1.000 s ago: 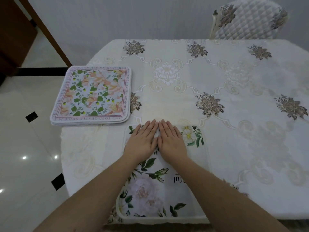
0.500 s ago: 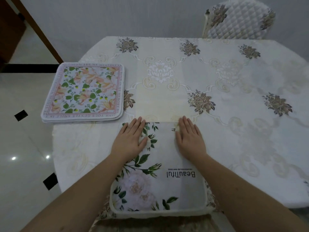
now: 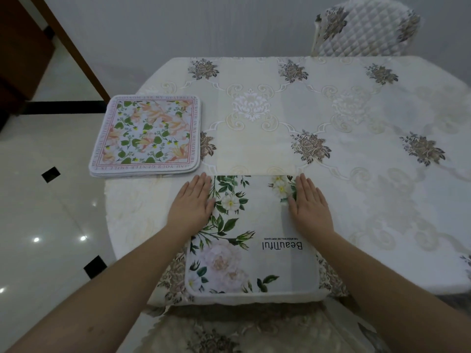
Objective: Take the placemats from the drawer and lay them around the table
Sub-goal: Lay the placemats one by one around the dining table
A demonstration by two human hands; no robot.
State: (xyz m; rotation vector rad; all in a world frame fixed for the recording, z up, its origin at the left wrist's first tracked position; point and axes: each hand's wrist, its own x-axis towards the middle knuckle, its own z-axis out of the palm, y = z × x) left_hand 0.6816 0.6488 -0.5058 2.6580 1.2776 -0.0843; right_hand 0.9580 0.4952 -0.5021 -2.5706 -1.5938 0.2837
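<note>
A white placemat (image 3: 254, 225) printed with pale flowers, green leaves and the word "Beautiful" lies flat at the near edge of the table (image 3: 382, 200). My left hand (image 3: 193, 203) presses flat on its far left corner. My right hand (image 3: 309, 202) presses flat on its far right corner. Both have straight fingers. A stack of placemats (image 3: 145, 136) with an orange and green flower print and a lettered border sits at the table's left edge.
The table wears a cream cloth with brown rose motifs. A quilted chair (image 3: 364, 26) stands at the far side. Glossy white floor tiles (image 3: 38, 212) lie to the left, with a dark wooden door frame (image 3: 76, 54) beyond.
My hands slid apart from the middle of the white placemat's far edge to its two far corners. The view shifted back a little.
</note>
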